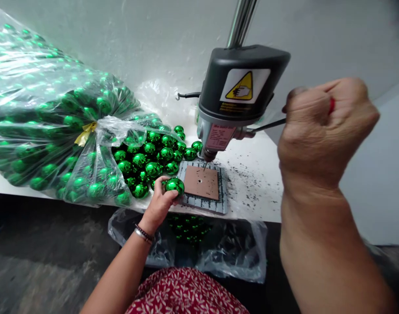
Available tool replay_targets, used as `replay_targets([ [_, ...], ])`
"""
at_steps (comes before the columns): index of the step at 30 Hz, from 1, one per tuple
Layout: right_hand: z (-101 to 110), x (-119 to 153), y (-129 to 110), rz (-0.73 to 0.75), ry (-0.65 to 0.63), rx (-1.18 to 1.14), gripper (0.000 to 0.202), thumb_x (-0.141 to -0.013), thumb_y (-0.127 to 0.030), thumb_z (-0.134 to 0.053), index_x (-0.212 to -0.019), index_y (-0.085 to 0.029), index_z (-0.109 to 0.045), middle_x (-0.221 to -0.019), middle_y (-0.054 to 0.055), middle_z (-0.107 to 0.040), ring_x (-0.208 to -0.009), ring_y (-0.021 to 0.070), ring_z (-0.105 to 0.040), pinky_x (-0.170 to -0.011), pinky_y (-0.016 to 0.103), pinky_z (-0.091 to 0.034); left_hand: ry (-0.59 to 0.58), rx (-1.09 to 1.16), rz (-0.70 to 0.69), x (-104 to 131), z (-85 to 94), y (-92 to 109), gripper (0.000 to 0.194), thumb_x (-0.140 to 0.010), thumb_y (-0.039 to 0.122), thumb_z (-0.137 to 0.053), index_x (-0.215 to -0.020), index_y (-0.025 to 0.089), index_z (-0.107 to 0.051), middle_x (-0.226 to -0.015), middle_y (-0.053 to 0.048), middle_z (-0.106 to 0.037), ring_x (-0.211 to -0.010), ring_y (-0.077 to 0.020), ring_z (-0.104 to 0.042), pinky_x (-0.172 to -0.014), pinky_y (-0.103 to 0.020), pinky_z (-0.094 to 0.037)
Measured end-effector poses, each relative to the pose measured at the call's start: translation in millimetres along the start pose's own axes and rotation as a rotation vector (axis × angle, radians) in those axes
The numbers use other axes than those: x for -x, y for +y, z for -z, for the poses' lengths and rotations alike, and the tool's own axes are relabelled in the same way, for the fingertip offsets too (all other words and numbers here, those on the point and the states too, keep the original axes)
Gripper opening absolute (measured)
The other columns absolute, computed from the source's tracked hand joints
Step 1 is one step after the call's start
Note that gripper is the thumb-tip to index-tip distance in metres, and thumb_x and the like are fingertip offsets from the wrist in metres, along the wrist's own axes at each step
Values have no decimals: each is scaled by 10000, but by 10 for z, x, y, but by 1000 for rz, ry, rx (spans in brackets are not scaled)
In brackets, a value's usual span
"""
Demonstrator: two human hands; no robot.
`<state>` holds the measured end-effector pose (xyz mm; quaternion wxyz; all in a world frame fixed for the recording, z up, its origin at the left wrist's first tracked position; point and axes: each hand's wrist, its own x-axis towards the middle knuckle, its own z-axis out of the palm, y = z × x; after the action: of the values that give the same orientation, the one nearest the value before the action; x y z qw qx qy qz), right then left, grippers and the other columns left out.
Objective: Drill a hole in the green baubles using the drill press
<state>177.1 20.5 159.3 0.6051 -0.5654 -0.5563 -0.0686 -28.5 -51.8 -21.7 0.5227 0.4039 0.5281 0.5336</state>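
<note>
Left hand [160, 200] grasped a round green ball [175, 186] beside the brown pad [208, 185]; its axis was indistinguishable. Right hand [320, 131] was clenched on the drill lever [270, 125]. Warning label [245, 87] showed a hand in a yellow triangle; pink label [220, 136] was illegible.

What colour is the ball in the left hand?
The ball is shiny green, as the head view shows.

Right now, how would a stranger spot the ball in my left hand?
Find the dark-topped drill press, then the brown plate beneath it. Just left of that plate is a shiny green ball; unlike the matching balls heaped behind it, this one is held in the left hand.
</note>
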Motion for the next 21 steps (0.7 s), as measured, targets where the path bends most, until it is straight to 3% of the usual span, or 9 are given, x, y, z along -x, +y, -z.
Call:
replay_targets([
  [6, 7, -11, -51, -5, -19, -7, 266, -862, -275, -408, -676, -92, -458, -611, -47, -393, -613, -33, -341, -663, 178, -295, -75, -195, -14, -258, -132, 172, 505, -764, 384, -581, -1231, 229, -466, -1107, -49, -570, -806, -141, -594, -656, -254, -523],
  [10, 16, -16, -69, 14, -21, -10, 268, -867, -265, -403, -671, -88, -448, -599, -54, -362, -599, -41, -311, -655, 165, -282, -109, -317, 44, -428, -215, 242, 463, -795, 413, -570, -1199, 215, -462, -935, -20, -594, -622, -104, -581, -576, -242, -497],
  [14, 29, -11, -67, 9, -30, -23, 265, -865, -273, -421, -685, -81, -456, -591, -61, -327, -588, -48, -274, -646, 148, -270, -140, -510, 4, -529, -275, 252, 427, -815, 441, -556, -1165, 204, -499, -780, 17, -592, -514, -92, -533, -551, -244, -464],
  [17, 39, -8, -68, 14, -39, -35, 259, -860, -281, -409, -696, -85, -450, -606, -63, -328, -591, -53, -272, -659, 137, -275, -143, -635, -47, -540, -313, 272, 434, -801, 435, -585, -1166, 206, -540, -760, 16, -611, -583, -118, -565, -613, -260, -486],
  [21, 42, -16, -65, 11, -40, -115, 252, -849, -301, -354, -671, -125, -386, -610, -58, -318, -584, -44, -271, -668, 139, -271, -149, -765, -106, -519, -373, 344, 447, -787, 415, -610, -1186, 215, -580, -960, -25, -680, -819, -172, -629, -779, -304, -512],
])
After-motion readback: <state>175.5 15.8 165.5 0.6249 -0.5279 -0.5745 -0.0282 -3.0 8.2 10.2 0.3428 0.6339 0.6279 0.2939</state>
